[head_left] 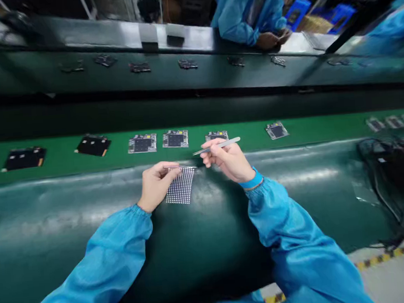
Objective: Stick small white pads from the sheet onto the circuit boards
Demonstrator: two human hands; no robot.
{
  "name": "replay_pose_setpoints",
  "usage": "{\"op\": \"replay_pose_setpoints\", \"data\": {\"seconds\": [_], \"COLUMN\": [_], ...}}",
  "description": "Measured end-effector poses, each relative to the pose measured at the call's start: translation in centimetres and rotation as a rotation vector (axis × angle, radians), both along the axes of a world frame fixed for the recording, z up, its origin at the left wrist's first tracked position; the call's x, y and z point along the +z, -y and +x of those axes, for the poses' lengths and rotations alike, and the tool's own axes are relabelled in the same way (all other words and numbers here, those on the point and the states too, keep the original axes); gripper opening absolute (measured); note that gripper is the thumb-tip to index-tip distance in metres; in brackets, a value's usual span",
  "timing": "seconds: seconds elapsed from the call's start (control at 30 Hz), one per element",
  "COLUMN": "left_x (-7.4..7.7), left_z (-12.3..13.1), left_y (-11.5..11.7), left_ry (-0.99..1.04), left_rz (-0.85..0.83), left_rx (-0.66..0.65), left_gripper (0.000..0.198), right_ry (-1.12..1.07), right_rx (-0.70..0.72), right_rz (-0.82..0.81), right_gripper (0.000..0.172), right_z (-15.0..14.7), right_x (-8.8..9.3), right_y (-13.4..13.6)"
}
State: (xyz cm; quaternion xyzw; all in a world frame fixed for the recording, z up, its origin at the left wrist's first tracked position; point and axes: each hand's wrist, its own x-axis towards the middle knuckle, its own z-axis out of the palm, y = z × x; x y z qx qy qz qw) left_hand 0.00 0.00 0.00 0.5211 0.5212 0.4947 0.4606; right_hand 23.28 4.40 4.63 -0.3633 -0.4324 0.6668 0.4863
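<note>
My left hand point(159, 183) pinches the top edge of a sheet of small white dots point(180, 188), which hangs over the near bench. A thin bar or fold runs along the sheet's upper edge. In my right hand point(228, 158) is a pair of tweezers point(227, 143), its tips pointing left, just above and right of the sheet. Whether the tips hold anything is too small to tell. Behind my right hand a circuit board point(216, 135) lies partly covered on the green strip. Two more circuit boards point(175, 139) lie to its left.
The green conveyor belt point(246, 143) also carries black-covered boards point(93, 145) at left and another board point(276, 130) at right. Cables and a dark device point(399, 168) sit at the bench's right end. Across the line, a person in blue point(250, 7) works near a second row of parts.
</note>
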Motion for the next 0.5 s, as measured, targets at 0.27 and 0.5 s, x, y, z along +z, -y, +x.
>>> {"op": "replay_pose_setpoints", "data": {"seconds": [0.27,0.5], "left_x": [-0.7,-1.4], "left_z": [3.0,3.6], "left_y": [-1.0,-1.3], "left_ry": [-0.091,-0.131], "left_rz": [0.022,0.017], "left_rx": [-0.099,-0.119], "left_gripper": [0.015,0.012], "right_ry": [0.114,0.281], "right_rx": [0.001,-0.018], "right_rz": [0.051,0.152], "right_gripper": [0.024,0.014], "right_z": [-0.3,-0.7], "right_x": [-0.1,-0.7], "right_y": [1.4,0.4]}}
